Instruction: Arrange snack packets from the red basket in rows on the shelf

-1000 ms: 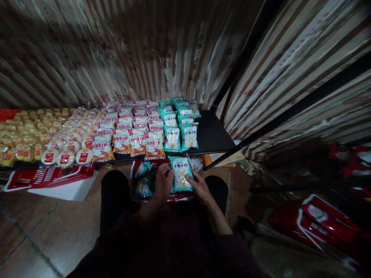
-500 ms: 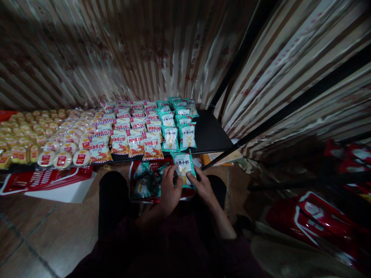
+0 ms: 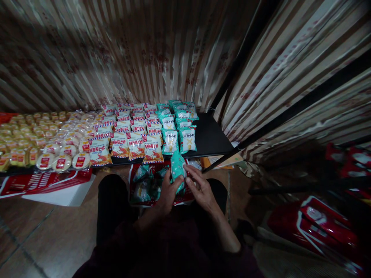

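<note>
My left hand point(image 3: 167, 193) grips a teal snack bag point(image 3: 177, 166) from its left side, thumb across the lower front. A plain teal patterned face of the bag is towards me. Beside its right edge is my right hand point(image 3: 202, 190), its fingers stretched and apart, fingertips at or very near the bag. Beneath both hands stands a red basket point(image 3: 133, 170) holding several more teal bags point(image 3: 142, 191). On the black shelf point(image 3: 210, 135) just beyond, two columns of matching teal-and-white bags point(image 3: 188, 139) stand with printed fronts facing me.
Left of the teal bags are rows of orange-and-white snack bags point(image 3: 121, 144), then round wrapped cakes point(image 3: 62, 162) and yellow wrapped pieces point(image 3: 20, 154). A black metal bar point(image 3: 222, 159) slants at right. Another red basket point(image 3: 58, 179) lies under the shelf; red packages point(image 3: 321, 220) sit at right.
The held bag has turned from its printed front to a plain teal side, and looks narrower. My right hand's fingers have moved to the bag's edge, off its front.
</note>
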A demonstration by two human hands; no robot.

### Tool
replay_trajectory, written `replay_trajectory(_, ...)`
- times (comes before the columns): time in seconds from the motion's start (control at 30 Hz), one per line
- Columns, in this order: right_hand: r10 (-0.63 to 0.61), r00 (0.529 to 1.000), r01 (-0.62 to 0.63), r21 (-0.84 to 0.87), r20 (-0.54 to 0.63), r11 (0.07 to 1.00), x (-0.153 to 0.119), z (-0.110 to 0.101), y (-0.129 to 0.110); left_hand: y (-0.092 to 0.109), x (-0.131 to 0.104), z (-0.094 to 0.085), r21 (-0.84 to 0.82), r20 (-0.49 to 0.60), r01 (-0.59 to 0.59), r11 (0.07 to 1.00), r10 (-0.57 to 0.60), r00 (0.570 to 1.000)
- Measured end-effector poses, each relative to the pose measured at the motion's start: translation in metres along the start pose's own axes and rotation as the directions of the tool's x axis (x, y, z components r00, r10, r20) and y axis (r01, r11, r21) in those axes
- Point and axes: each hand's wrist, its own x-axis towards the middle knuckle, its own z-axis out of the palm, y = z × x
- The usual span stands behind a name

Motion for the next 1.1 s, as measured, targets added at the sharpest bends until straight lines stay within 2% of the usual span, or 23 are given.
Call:
replay_trajectory(0.2, -0.063, 0.998, 0.06, -0.101, -0.026, 0.993, 0.0, 0.004, 0.002, 0.002, 0.005, -0.002, -0.169, 0.082, 0.09, 0.981, -0.077, 0.994)
replay_trajectory(0.33, -0.059, 0.997, 0.052, -0.122, -0.054, 0.991, 0.002, 0.005, 0.002, 0.005, 0.008, -0.004, -0.229, 0.051, 0.132, 0.965, -0.123, 0.991)
replay_trajectory(0.43, -0.055, 0.994, 0.044, -0.114, -0.098, 0.993, 0.003, 0.008, 0.001, 0.003, 0.009, -0.005, -0.282, 0.035, 0.12, 0.952, -0.115, 0.993)
replay_trajectory(0.53, -0.001, 0.978, -0.02, -0.097, -0.21, 0.995, 0.003, 0.01, 0.002, 0.002, 0.009, -0.006, -0.332, 0.045, 0.115, 0.936, -0.106, 0.993)
replay_trajectory(0.63, 0.164, 0.946, -0.175, -0.011, -0.28, 0.985, 0.004, 0.011, 0.006, 0.004, 0.007, -0.006, -0.368, 0.054, 0.124, 0.921, -0.112, 0.992)
replay_trajectory(0.67, 0.234, 0.938, -0.232, 0.041, -0.254, 0.972, 0.005, 0.011, 0.008, 0.005, 0.006, -0.006, -0.374, 0.056, 0.125, 0.919, -0.112, 0.992)
replay_trajectory(0.73, 0.352, 0.928, -0.33, 0.165, -0.125, 0.929, 0.005, 0.012, 0.01, 0.006, 0.004, -0.007, -0.374, 0.047, 0.121, 0.919, -0.112, 0.993)
replay_trajectory(0.83, 0.417, 0.907, -0.409, 0.341, 0.053, 0.846, 0.006, 0.016, 0.012, 0.006, 0.004, -0.009, -0.345, 0.04, 0.131, 0.929, -0.124, 0.991)
replay_trajectory(0.97, 0.443, 0.892, -0.43, 0.471, 0.09, 0.77, 0.004, 0.022, 0.016, 0.008, 0.011, -0.012, -0.262, 0.075, 0.135, 0.956, -0.119, 0.99)
replay_trajectory(1.1, 0.444, 0.892, -0.421, 0.505, 0.081, 0.754, 0.003, 0.024, 0.018, 0.022, 0.019, -0.012, -0.139, 0.015, 0.038, 0.99, -0.036, 0.999)
